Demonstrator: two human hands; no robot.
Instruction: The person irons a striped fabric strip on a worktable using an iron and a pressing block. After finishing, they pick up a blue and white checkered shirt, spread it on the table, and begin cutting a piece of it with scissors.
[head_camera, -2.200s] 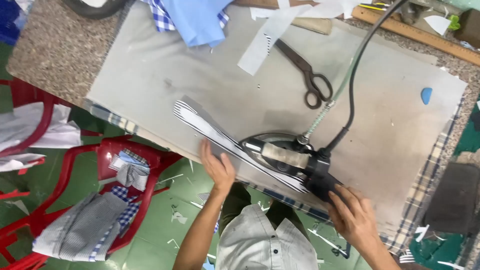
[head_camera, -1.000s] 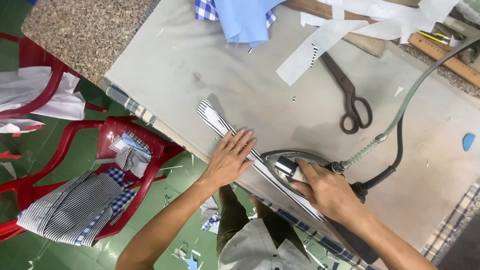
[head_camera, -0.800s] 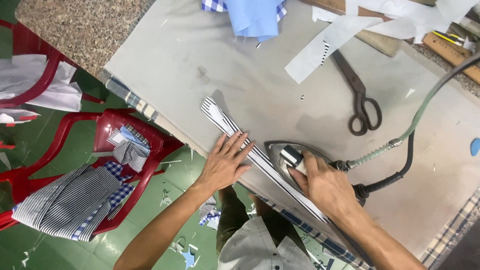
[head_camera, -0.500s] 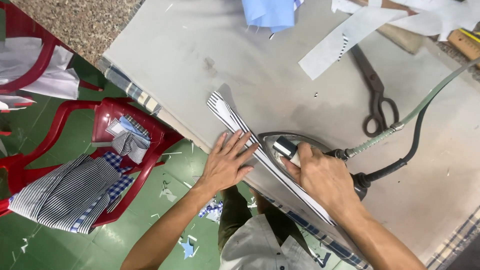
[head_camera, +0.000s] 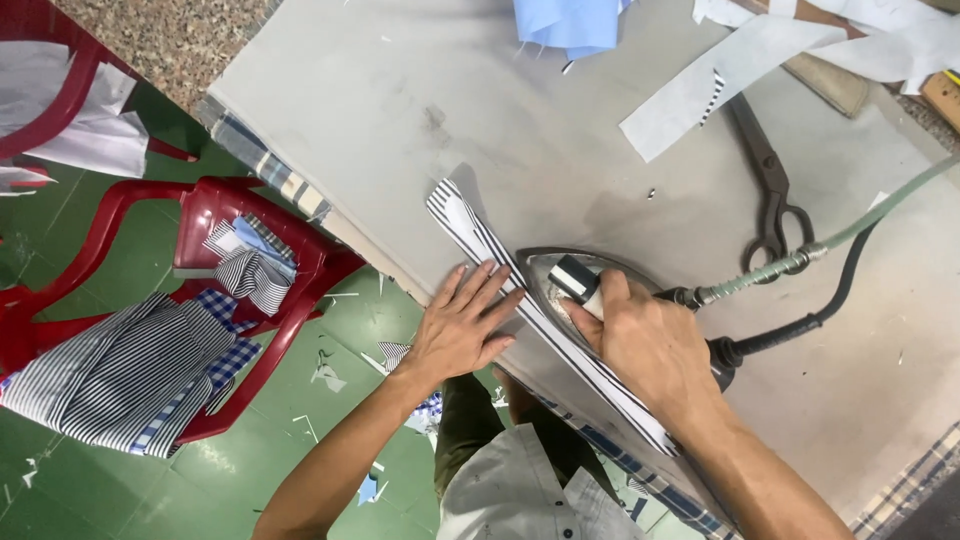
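Grey pressing pad (head_camera: 420, 110) fills most of the view, laid over a speckled stone table (head_camera: 180, 40) with a plaid cloth edge (head_camera: 270, 175) showing along the near side. Below the table, a red plastic chair (head_camera: 215, 215) carries a heap of striped and checked fabric (head_camera: 130, 370).

I note the striped fabric strip (head_camera: 470, 225) lying flat on the pad near its front edge. Its long axis runs diagonally, from a free end at upper left down to lower right, where it passes under the iron and my right forearm.

The iron (head_camera: 555, 275) sits on the strip, its pointed nose aimed to the upper left along the same axis. Its black cord (head_camera: 800, 320) and a pale green hose (head_camera: 850, 235) trail off to the right. Dark scissors (head_camera: 770, 185) lie well apart beyond the iron, closed, next to white paper strips (head_camera: 700, 85). Blue cloth (head_camera: 570, 20) sits at the far edge. Nothing lies on the strip ahead of the iron's nose.

Right hand (head_camera: 645, 345): fingers wrapped closed around the iron's handle. Left hand (head_camera: 460, 325): flat and spread, fingertips pressing on the strip just beside the iron's nose, grasping nothing.
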